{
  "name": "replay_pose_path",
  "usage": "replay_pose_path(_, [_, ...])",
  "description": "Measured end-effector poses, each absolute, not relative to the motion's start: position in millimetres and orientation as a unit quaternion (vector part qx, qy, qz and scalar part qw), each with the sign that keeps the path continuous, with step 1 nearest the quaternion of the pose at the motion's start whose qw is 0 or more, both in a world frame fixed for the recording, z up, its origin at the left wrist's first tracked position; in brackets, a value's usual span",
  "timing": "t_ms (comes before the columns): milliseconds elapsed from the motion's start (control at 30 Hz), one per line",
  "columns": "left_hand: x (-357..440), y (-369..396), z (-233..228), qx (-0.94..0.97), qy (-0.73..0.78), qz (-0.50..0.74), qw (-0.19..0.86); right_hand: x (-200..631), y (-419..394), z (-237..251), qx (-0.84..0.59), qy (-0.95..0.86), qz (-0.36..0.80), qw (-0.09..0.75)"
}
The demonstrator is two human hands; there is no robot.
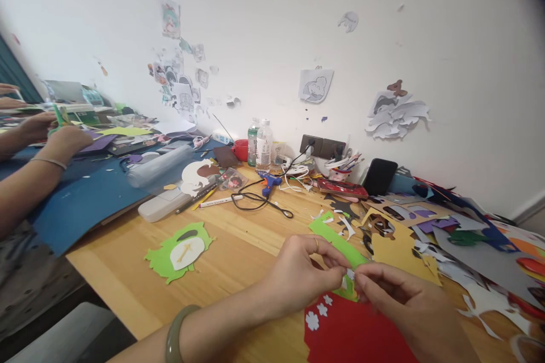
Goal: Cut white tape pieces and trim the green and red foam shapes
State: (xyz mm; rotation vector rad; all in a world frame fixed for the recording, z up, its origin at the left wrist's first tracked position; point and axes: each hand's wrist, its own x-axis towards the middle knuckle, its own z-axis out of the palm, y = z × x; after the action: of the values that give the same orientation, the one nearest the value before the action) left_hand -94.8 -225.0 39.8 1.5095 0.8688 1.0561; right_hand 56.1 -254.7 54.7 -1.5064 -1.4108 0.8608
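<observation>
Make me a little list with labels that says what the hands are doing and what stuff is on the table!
left hand: pinches a small white paper piece with the fingertips
right hand: pinches the same piece from the other side
under the hands: red sheet with white flower cut-outs
beside them: green paper strip
further left: green frog-like cut-out
middle of table: blue glue gun, two bottles
right side: heap of paper scraps
far left: another person's hands
</observation>
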Motion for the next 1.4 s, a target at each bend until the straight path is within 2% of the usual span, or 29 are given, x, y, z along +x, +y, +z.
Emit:
replay_pose_path(233, [-92.3,-225.9,37.4,0.620,0.384,0.452,0.513,62.4,-250.1,44.0,-0.598,-0.619,0.292,0.418])
replay_pose_path(533, [-92.5,-226.3,35.5,0.648,0.411,0.434,0.471,50.9,-258.7,43.9,-0.590,-0.704,0.063,0.391])
replay_pose_path(733, [-92.7,-228.4,36.1,0.653,0.410,0.442,0.458,51.1,-256.2,43.4,-0.546,-0.739,-0.004,0.396])
replay_pose_path(900, [-91.3,-228.1,33.8,0.630,0.414,0.441,0.487,49.6,-256.9,42.9,-0.559,-0.723,0.016,0.406])
replay_pose_path(1100, [-91.8,-224.9,38.0,0.588,0.411,0.438,0.542,49.1,-254.8,42.6,-0.573,-0.639,0.192,0.476])
replay_pose_path(1267, [-90.5,-225.6,37.5,0.588,0.413,0.463,0.519,47.7,-252.5,44.6,-0.582,-0.599,0.218,0.505])
replay_pose_path(1400, [-89.3,-229.1,33.5,0.660,0.378,0.495,0.419,46.1,-253.1,42.4,-0.563,-0.638,0.183,0.492])
